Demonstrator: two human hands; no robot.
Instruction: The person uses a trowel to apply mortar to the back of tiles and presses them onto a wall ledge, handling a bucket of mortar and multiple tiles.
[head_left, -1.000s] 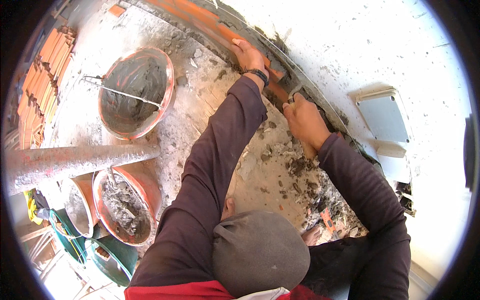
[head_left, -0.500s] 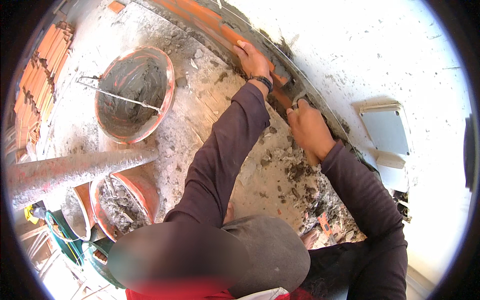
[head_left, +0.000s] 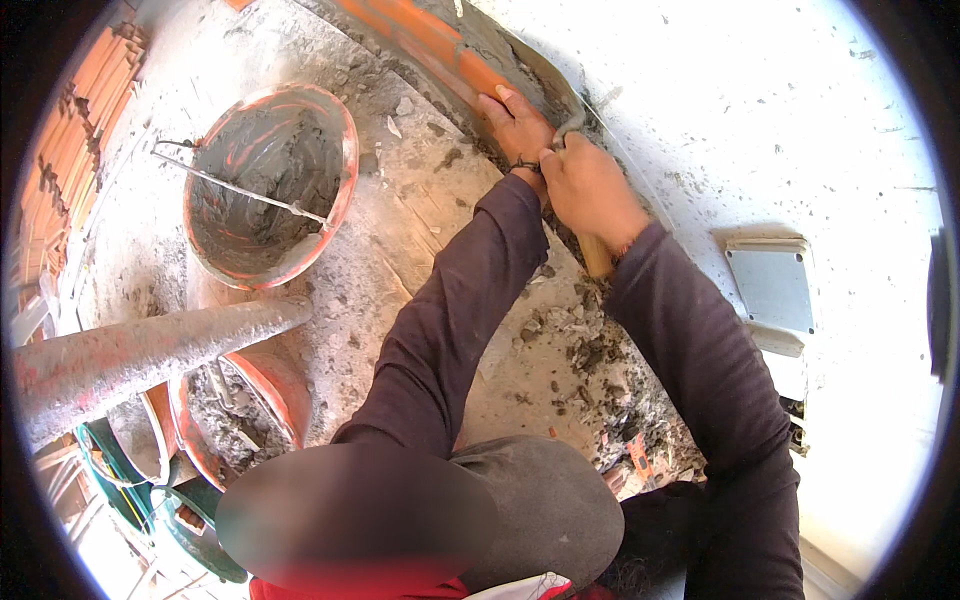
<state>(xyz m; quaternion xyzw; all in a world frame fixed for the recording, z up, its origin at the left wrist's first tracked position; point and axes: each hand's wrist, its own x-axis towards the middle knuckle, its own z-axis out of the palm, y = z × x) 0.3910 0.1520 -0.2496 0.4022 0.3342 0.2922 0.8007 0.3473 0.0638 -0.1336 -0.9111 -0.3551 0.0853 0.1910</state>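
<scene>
The left hand (head_left: pixel 518 128) lies flat, fingers stretched, on the long orange clay brick (head_left: pixel 440 45) that runs along the foot of the rough white plastered wall (head_left: pixel 760 120). Its grip is wide: the palm presses on the brick's top face and holds nothing. A dark band sits at that wrist.

The right hand (head_left: pixel 590 190) is just beside the left, almost touching it at the thumb. Its grip is closed around the pale wooden handle (head_left: pixel 597 258) of a mason's trowel, and the end of the handle sticks out below the fist. The trowel's thin metal neck (head_left: pixel 568 125) rises from between the fingers toward the wall; the blade itself cannot be made out against the wet grey mortar (head_left: pixel 520 50) that lies along the brick where it meets the wall.

Both forearms wear dark purple long sleeves (head_left: pixel 450 320).

On the dusty concrete floor (head_left: pixel 400 220), left of the arms and well apart from the hands, stands a round orange bucket of grey mortar (head_left: pixel 265 185) with a thin metal bail across its mouth. Nearer the lower left, a grey, mortar-caked pipe (head_left: pixel 140 350) crosses in front of a second orange bucket (head_left: pixel 245 410) holding lumpy grey rubble. A stack of orange bricks (head_left: pixel 75 130) shows at the far left rim. Crumbs of dried mortar (head_left: pixel 590 360) are scattered on the floor under the right forearm. A grey square cover plate (head_left: pixel 772 285) is set on the wall to the right of the right arm.
</scene>
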